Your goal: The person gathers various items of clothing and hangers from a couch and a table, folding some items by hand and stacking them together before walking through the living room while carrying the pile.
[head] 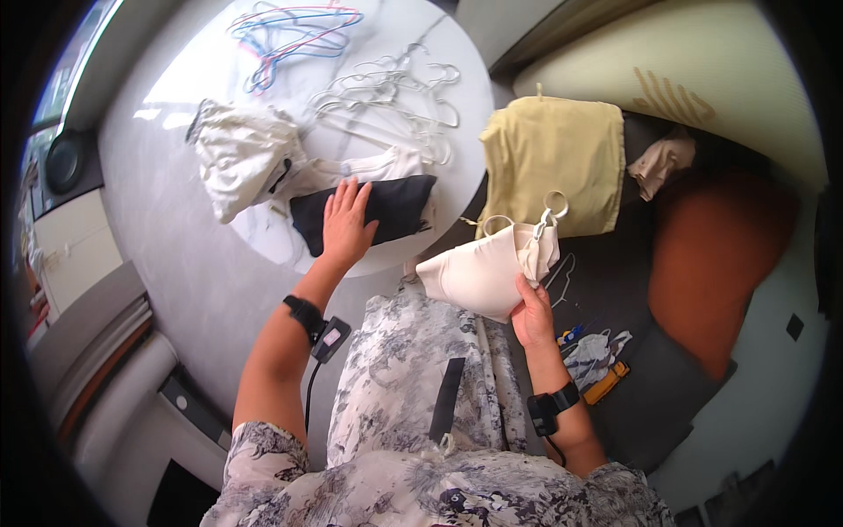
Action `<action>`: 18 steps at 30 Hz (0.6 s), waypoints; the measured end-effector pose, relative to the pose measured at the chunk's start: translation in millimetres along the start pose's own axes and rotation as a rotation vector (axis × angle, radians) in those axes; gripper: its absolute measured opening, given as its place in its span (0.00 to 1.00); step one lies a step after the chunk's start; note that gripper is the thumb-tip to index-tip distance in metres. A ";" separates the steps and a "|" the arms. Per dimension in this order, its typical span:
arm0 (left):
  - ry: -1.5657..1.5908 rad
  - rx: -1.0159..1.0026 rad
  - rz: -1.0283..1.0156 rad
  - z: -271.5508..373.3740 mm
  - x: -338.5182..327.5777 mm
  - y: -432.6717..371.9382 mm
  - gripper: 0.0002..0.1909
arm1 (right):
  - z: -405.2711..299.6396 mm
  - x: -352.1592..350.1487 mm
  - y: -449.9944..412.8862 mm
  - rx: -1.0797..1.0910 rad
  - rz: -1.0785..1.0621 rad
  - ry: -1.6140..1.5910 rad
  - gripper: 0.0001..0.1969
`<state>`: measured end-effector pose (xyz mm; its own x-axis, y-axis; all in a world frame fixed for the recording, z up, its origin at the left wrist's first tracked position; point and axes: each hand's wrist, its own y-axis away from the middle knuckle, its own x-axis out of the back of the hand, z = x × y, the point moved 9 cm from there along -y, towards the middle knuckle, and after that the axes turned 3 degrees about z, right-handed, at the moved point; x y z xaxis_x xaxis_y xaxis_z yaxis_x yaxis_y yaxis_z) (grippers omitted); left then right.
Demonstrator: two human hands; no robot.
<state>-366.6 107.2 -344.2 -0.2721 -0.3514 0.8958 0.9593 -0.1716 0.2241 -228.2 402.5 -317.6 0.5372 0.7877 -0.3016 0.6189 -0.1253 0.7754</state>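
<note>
My left hand [348, 227] lies flat on a folded black garment [402, 207], holding nothing, fingers slightly spread. The black cloth sits on a white garment [375, 166] at the near edge of a round marble-look table [461, 85]. A crumpled white garment [244, 151] is heaped just left of it. My right hand [532, 313] grips a pale beige, cup-shaped garment [471, 273] by its lower right edge, above the sofa's edge. White rings [556, 203] show at the top of this piece; how they are attached is unclear.
White hangers [388, 99] and blue and pink hangers [296, 33] lie farther back on the table. A folded yellow cloth [560, 165], an orange cushion [711, 263] and a small beige garment [662, 165] rest on the dark sofa [619, 283]. An orange-yellow object [607, 382] lies near my right forearm.
</note>
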 end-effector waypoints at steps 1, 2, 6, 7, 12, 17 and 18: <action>-0.040 -0.004 -0.002 5.4 -2.6 2.4 0.33 | -8.0 1.8 -2.3 0.016 0.021 -0.001 0.20; 0.004 0.013 0.011 5.7 -3.7 6.5 0.33 | -18.2 1.2 -8.1 0.032 0.026 -0.092 0.21; 0.142 -0.037 0.117 24.9 1.9 30.6 0.28 | -80.9 -27.6 -35.2 0.131 -0.080 -0.290 0.21; 0.187 -0.055 0.111 33.8 -0.2 36.3 0.27 | -95.4 -28.8 -45.9 0.181 -0.099 -0.317 0.20; 0.385 -0.101 -0.067 82.7 -22.8 65.2 0.25 | -90.3 52.4 -129.4 0.314 0.302 -0.151 0.18; 0.545 0.037 -0.332 80.8 -68.1 98.8 0.20 | -79.6 62.4 -147.3 0.301 0.495 0.147 0.14; 0.584 0.102 -0.364 65.5 -76.8 108.9 0.19 | -81.6 49.0 -141.9 0.322 0.520 0.238 0.14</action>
<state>-236.3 175.7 -363.5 -0.5463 -0.7301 0.4105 0.7940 -0.2954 0.5313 -336.4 508.1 -397.1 0.6940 0.6831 0.2274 0.4731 -0.6708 0.5712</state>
